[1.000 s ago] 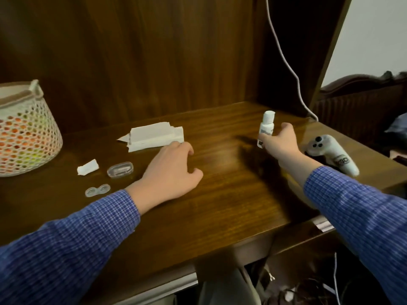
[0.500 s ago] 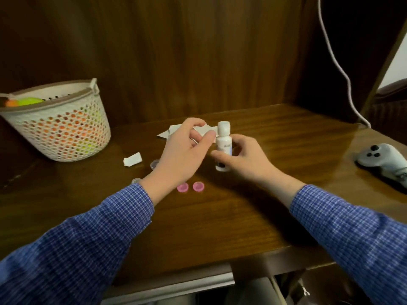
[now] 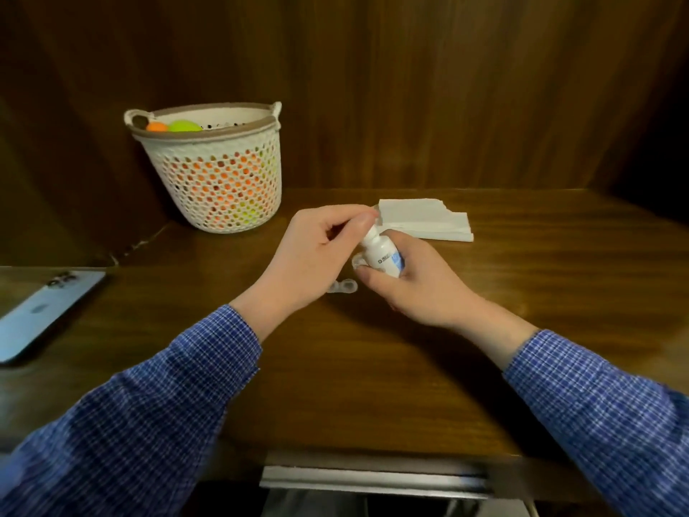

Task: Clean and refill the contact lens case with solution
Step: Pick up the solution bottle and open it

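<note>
Blue phone (image 3: 44,311) and mesh basket (image 3: 216,173) sit idle at left; the left hand (image 3: 313,255) pinches the solution bottle (image 3: 384,255) cap — likely to unscrew it — while the right hand (image 3: 417,285) grips the body, steadying it above the clear lens case (image 3: 343,286); tissues (image 3: 425,218) wait behind.

Wooden desk (image 3: 373,386) carries basket (image 3: 220,181), tissues (image 3: 425,220), phone (image 3: 41,315), lens case (image 3: 341,286).

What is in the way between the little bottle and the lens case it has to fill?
Only the bottle's own cap, which the left hand pinches while the right hand holds the bottle tilted. The lens case lies on the table just below, nothing visible between them.
</note>
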